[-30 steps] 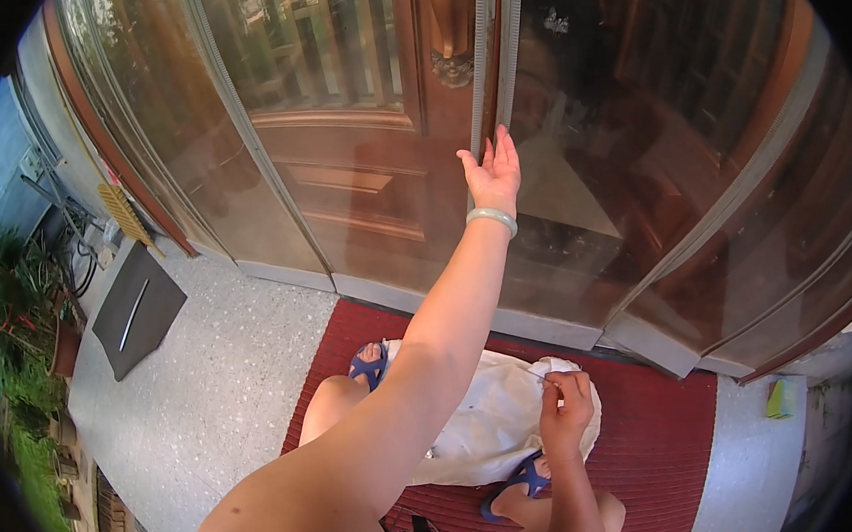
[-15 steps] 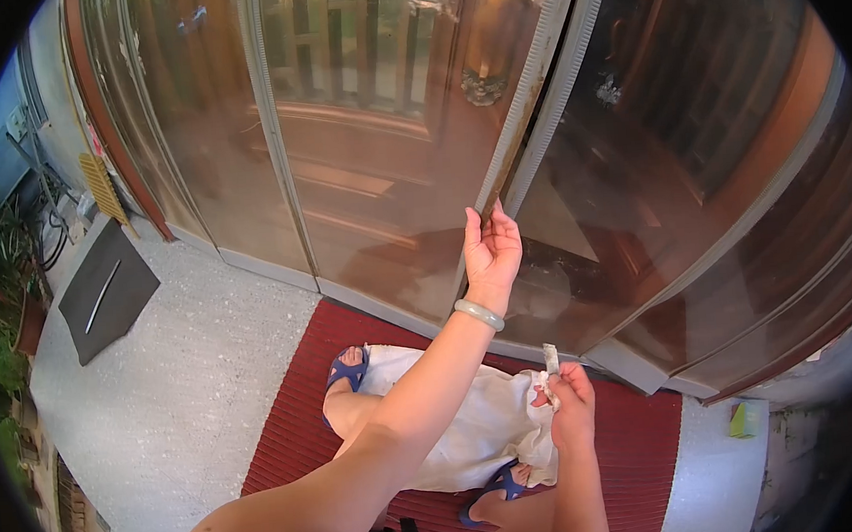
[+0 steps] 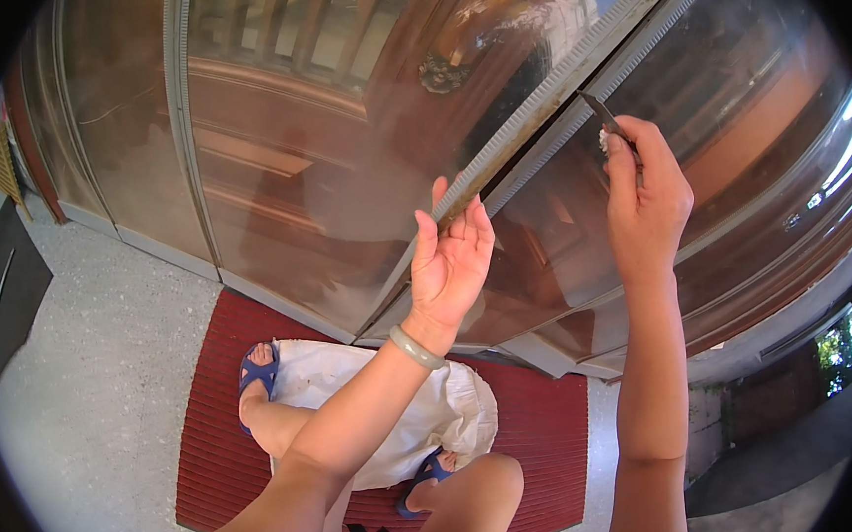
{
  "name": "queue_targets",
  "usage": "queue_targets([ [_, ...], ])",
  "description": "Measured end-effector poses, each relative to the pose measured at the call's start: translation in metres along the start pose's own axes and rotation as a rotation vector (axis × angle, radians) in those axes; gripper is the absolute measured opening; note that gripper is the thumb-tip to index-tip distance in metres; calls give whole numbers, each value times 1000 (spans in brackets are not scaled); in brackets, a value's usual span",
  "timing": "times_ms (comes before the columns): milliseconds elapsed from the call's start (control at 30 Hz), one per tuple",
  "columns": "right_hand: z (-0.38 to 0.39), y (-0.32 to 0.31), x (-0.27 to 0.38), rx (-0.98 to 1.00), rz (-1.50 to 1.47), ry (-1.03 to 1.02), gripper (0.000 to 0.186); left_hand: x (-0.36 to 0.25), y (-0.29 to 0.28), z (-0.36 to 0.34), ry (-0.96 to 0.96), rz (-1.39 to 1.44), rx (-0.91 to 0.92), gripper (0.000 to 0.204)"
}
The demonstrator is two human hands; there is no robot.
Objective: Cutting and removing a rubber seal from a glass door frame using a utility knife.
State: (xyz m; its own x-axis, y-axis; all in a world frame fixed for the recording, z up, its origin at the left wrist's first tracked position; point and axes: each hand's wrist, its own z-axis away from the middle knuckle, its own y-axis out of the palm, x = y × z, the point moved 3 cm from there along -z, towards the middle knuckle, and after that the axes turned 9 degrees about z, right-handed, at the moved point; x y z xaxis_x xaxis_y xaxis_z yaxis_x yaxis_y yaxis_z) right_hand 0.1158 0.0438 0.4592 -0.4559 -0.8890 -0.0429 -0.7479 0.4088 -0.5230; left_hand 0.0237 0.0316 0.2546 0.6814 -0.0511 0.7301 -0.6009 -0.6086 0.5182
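Note:
My left hand (image 3: pixel 448 257), a pale bangle (image 3: pixel 416 350) on its wrist, is palm up with fingers apart and loosely bent, touching the grey ribbed edge strip (image 3: pixel 518 131) of a clear door panel (image 3: pixel 284 207). A narrow dark gap runs along that strip. My right hand (image 3: pixel 648 186) is raised at the right, closed on a thin dark metal blade (image 3: pixel 598 111) with a bit of crumpled white material (image 3: pixel 606 139) at it. The blade's tip is at the strip beside the gap. Behind the panels stands a brown wooden door (image 3: pixel 250 155) with ornate brass hardware (image 3: pixel 442 72).
A crumpled white cloth (image 3: pixel 466 411) lies between my sandalled feet on a red ribbed mat (image 3: pixel 217 458). A speckled pale floor (image 3: pixel 106 348) extends leftward, with a dark flat board (image 3: pixel 3 286) and a yellow slatted object (image 3: pixel 3 157) at the far left.
My right hand has risen from low over the cloth to the upper strip with the blade. My left hand has slid down the strip. The view has shifted, tilting the strip further rightward.

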Motion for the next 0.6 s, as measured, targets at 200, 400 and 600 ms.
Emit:
queue_targets([
  [200,-19,9,17,-90,259,-262,13,20,12,-7,-162,211,35,49],
  [400,-23,11,23,1,540,-314,10,30,20,-1,-60,-23,-33,39],
  [600,-37,3,20,-65,589,-370,11,31,18,3,-122,-10,38,38],
])
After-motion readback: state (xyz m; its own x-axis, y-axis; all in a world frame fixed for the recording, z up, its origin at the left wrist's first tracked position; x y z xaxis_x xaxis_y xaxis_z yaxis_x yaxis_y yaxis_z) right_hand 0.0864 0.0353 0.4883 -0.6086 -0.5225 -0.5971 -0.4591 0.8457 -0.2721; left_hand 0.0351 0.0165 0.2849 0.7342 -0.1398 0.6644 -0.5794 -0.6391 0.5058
